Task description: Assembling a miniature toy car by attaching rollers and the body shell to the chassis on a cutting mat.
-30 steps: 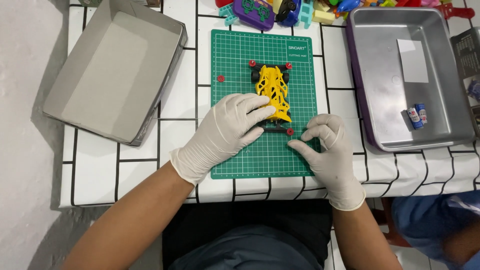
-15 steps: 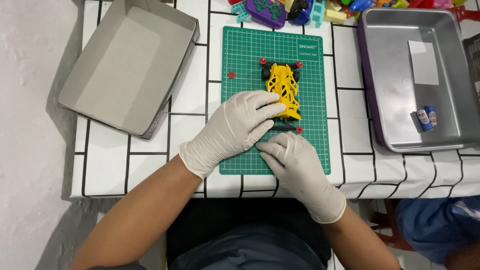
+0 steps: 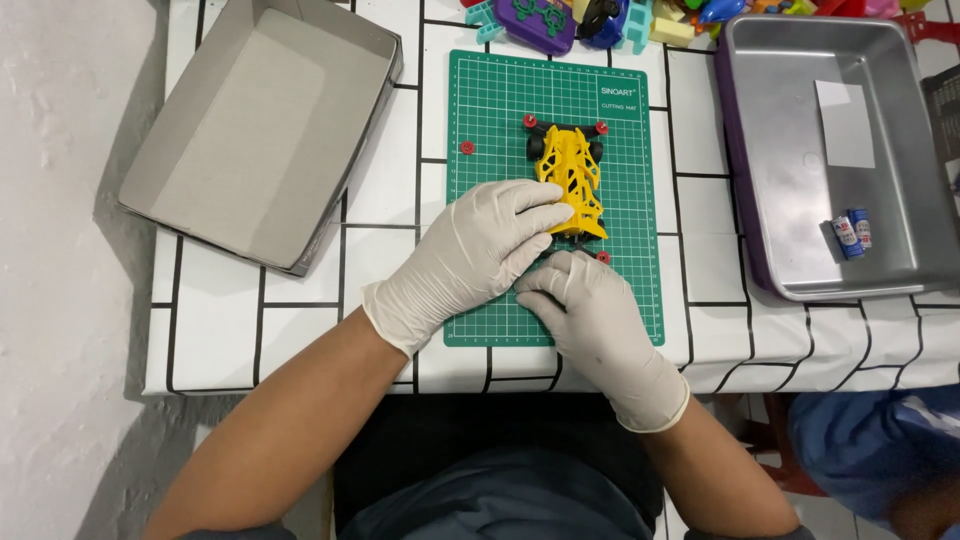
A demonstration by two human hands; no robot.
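A yellow toy car (image 3: 571, 175) with black wheels and small red rollers lies on a green cutting mat (image 3: 500, 110). My left hand (image 3: 478, 255), in a white glove, rests over the car's near end with its fingers pressed on the yellow body. My right hand (image 3: 590, 315), also gloved, sits just below the car's rear, fingertips touching the rear part; what they pinch is hidden. A loose red roller (image 3: 467, 148) lies on the mat to the left of the car.
An open grey box (image 3: 262, 130) stands at the left. A metal tray (image 3: 800, 150) at the right holds a white paper slip and two small batteries (image 3: 852, 233). Colourful toy parts (image 3: 600, 15) crowd the table's far edge. A person in blue (image 3: 880, 450) is at the lower right.
My right hand has moved left from the mat's right side to just below the car's rear. The left hand stays on the car.
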